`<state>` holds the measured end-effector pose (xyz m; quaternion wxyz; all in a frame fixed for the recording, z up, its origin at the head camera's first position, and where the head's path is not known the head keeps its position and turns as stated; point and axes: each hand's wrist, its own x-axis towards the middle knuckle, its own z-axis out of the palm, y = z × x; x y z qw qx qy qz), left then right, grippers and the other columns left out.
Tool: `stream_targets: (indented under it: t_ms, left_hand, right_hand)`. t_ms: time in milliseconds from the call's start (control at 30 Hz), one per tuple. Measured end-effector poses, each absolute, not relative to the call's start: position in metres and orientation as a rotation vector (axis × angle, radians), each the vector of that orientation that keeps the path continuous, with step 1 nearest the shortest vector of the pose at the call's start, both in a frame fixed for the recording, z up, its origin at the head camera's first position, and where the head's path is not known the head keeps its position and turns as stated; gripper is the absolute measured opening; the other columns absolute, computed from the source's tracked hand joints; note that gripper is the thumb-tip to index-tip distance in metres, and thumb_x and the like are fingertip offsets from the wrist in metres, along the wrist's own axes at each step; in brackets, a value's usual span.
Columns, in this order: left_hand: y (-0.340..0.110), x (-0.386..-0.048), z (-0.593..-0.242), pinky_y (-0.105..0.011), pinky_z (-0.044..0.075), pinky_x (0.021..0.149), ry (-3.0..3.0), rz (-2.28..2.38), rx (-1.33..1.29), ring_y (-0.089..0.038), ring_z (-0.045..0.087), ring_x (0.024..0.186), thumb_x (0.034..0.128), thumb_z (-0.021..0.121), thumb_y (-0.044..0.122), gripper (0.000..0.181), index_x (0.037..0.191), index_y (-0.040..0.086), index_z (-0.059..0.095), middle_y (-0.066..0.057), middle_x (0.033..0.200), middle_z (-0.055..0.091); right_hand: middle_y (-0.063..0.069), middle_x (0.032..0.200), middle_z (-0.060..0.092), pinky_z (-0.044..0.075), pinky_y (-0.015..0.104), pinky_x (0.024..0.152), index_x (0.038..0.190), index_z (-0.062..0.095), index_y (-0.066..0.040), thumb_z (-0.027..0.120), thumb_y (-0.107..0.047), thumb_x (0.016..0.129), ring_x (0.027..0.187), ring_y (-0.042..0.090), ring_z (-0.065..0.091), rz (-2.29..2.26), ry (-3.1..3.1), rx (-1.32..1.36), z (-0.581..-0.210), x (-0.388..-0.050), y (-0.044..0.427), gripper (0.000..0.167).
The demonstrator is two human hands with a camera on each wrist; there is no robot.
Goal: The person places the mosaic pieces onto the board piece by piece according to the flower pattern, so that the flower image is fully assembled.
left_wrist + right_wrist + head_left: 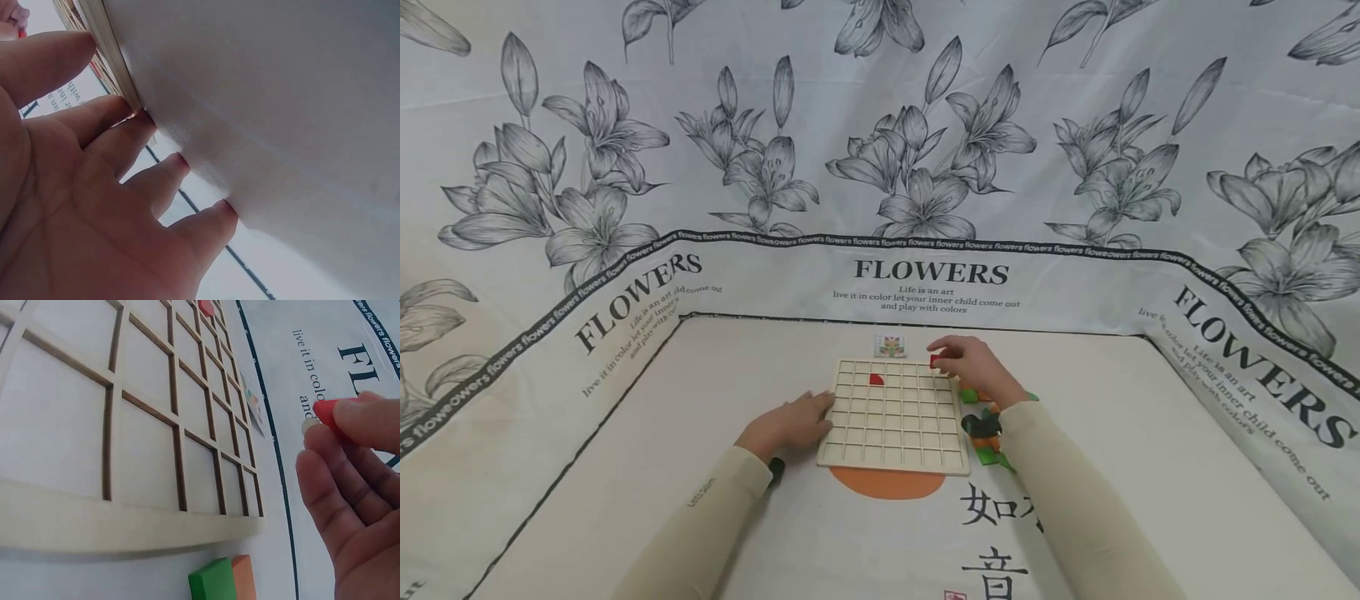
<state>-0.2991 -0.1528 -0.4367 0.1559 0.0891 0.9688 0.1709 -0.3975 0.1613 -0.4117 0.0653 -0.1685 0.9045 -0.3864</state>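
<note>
A light wooden grid board [895, 415] lies on the table, with one red quarter-round piece [876, 380] in a cell near its far left. My left hand [797, 423] rests at the board's left edge; the left wrist view shows its fingers [206, 231] stretched out, fingertips down on the table and the thumb by the board's side. Above the far right corner, my right hand [970, 362] pinches a red block [334, 415] between thumb and fingertips. The block's full shape is partly hidden by the thumb.
Green, orange and dark blocks [988, 454] lie along the board's right side, partly under the right forearm. A small card with a coloured pattern [890, 347] lies beyond the far edge. Flower-printed cloth [925, 283] hangs behind the table.
</note>
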Motion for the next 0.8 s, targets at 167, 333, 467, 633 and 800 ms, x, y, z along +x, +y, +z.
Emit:
stream_targets:
  t_ms: [167,333,467,633,800]
  left_hand:
    - [-0.153,-0.299,-0.438,-0.052,0.020,0.122,2.773,0.483,0.257,-0.030,0.019,0.150,0.1012,0.043,0.031,0.056,0.153,0.014,0.030,-0.004,0.160,0.028]
    - [-0.154,-0.301,-0.439,-0.052,0.020,0.122,2.773,0.468,0.261,-0.029,0.019,0.150,0.1015,0.043,0.032,0.057,0.153,0.014,0.029,-0.003,0.160,0.028]
    - [-0.155,-0.301,-0.438,-0.052,0.019,0.122,2.769,0.468,0.267,-0.030,0.018,0.150,0.1017,0.042,0.032,0.057,0.154,0.013,0.028,-0.003,0.160,0.027]
    - [-0.155,-0.301,-0.438,-0.052,0.019,0.123,2.759,0.482,0.262,-0.030,0.018,0.150,0.1014,0.042,0.031,0.057,0.154,0.013,0.028,-0.004,0.160,0.027]
    - [-0.154,-0.301,-0.438,-0.052,0.018,0.123,2.758,0.480,0.256,-0.030,0.017,0.150,0.1012,0.042,0.031,0.057,0.154,0.014,0.028,-0.004,0.160,0.027]
  right_hand:
    - [0.011,0.113,0.067,0.056,0.038,0.083,0.127,0.064,-0.014,0.059,-0.018,0.096,0.097,0.023,0.065,-1.180,2.722,-0.495,-0.413,-0.397,0.155,0.032]
    - [0.004,0.106,0.070,0.052,0.040,0.088,0.104,0.067,-0.015,0.066,-0.023,0.092,0.100,0.021,0.064,-1.159,2.773,-0.515,-0.416,-0.399,0.150,0.014]
    - [0.004,0.100,0.071,0.052,0.040,0.086,0.100,0.065,-0.015,0.069,-0.022,0.089,0.094,0.020,0.066,-1.188,2.767,-0.506,-0.417,-0.400,0.144,0.014]
    - [0.012,0.106,0.069,0.058,0.037,0.083,0.119,0.065,-0.007,0.066,-0.013,0.090,0.094,0.022,0.067,-1.209,2.715,-0.525,-0.417,-0.402,0.136,0.030]
    - [0.010,0.108,0.069,0.057,0.034,0.081,0.117,0.068,-0.007,0.065,-0.013,0.090,0.095,0.021,0.065,-1.153,2.726,-0.523,-0.419,-0.402,0.128,0.028]
